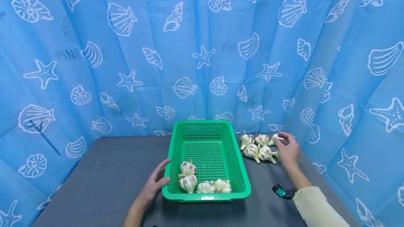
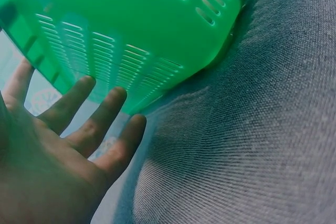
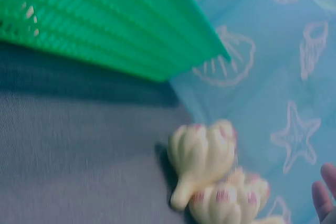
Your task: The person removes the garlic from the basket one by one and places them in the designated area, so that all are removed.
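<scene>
My left hand (image 1: 152, 187) touches the left wall of a green plastic basket (image 1: 206, 196), thumb and fingers spread at its rim. The left wrist view shows those fingers (image 2: 107, 114) nearly straight against the slotted side. Several garlic bulbs (image 1: 188, 183) with purple streaks lie in the basket's near end. To the right of the basket, more garlic bulbs (image 1: 251, 151) sit grouped on the table. Over the right end of that group is my right hand (image 1: 288, 151), thumb and fingers beside a garlic bulb (image 1: 274, 139). Only its fingertips (image 3: 329, 179) enter the right wrist view.
A grey cloth covers the table (image 1: 104, 185). Blue curtains (image 1: 202, 80) with white shell prints hang behind it and along both sides. A black and green strap device (image 1: 284, 192) is at my right wrist, by the pale sleeve (image 1: 317, 206).
</scene>
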`<move>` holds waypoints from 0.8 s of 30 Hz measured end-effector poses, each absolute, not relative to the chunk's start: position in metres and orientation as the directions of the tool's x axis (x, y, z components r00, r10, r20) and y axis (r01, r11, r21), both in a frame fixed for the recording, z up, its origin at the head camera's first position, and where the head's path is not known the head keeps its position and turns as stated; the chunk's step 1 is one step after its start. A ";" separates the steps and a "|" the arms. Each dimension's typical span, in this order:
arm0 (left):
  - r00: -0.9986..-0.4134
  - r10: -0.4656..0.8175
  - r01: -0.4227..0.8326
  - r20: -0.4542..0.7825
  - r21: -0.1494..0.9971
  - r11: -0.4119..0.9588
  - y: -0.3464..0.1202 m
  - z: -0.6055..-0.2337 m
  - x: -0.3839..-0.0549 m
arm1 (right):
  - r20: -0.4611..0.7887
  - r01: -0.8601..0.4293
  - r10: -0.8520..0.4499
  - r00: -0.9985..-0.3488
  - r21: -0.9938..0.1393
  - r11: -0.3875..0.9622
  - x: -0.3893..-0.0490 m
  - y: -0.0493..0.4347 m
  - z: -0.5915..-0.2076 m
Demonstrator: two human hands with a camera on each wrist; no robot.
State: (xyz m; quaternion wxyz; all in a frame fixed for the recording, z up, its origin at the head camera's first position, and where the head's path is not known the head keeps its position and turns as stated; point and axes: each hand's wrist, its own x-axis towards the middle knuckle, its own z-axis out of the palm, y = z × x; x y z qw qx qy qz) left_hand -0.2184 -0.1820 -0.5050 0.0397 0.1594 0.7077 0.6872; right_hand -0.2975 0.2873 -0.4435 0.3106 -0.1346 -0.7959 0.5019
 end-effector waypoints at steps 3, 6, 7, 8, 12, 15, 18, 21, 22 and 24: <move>-0.952 0.267 0.158 0.150 0.987 0.007 -0.182 -0.505 -0.218 | 0.368 -0.147 0.495 -0.787 -0.891 0.429 -0.296 0.275 -0.433; -0.958 0.251 0.147 0.139 0.989 0.013 -0.181 -0.505 -0.218 | 0.376 -0.198 0.445 -0.813 -0.897 0.396 -0.294 0.263 -0.425; -0.959 0.246 0.145 0.137 0.989 0.015 -0.181 -0.505 -0.218 | 0.377 -0.215 0.425 -0.823 -0.899 0.381 -0.294 0.259 -0.422; -0.960 0.246 0.145 0.137 0.989 0.013 -0.181 -0.505 -0.218 | 0.373 -0.230 0.406 -0.834 -0.905 0.359 -0.293 0.256 -0.420; -0.956 0.256 0.150 0.143 0.989 0.009 -0.181 -0.505 -0.217 | 0.357 -0.257 0.329 -0.874 -0.915 0.310 -0.290 0.246 -0.412; -0.953 0.266 0.156 0.147 0.988 0.012 -0.181 -0.505 -0.217 | 0.351 -0.270 0.262 -0.899 -0.916 0.298 -0.286 0.239 -0.406; -0.951 0.270 0.162 0.153 0.987 0.011 -0.181 -0.504 -0.217 | 0.332 -0.269 0.199 -0.922 -0.919 0.289 -0.282 0.232 -0.400; -0.949 0.274 0.167 0.158 0.986 0.009 -0.181 -0.504 -0.216 | 0.298 -0.254 0.140 -0.944 -0.930 0.265 -0.279 0.223 -0.394; -0.949 0.273 0.166 0.157 0.986 0.009 -0.181 -0.503 -0.216 | 0.288 -0.248 0.120 -0.950 -0.931 0.269 -0.278 0.220 -0.393; -0.951 0.269 0.164 0.156 0.987 0.006 -0.180 -0.503 -0.216 | 0.269 -0.238 0.082 -0.960 -0.932 0.274 -0.277 0.214 -0.389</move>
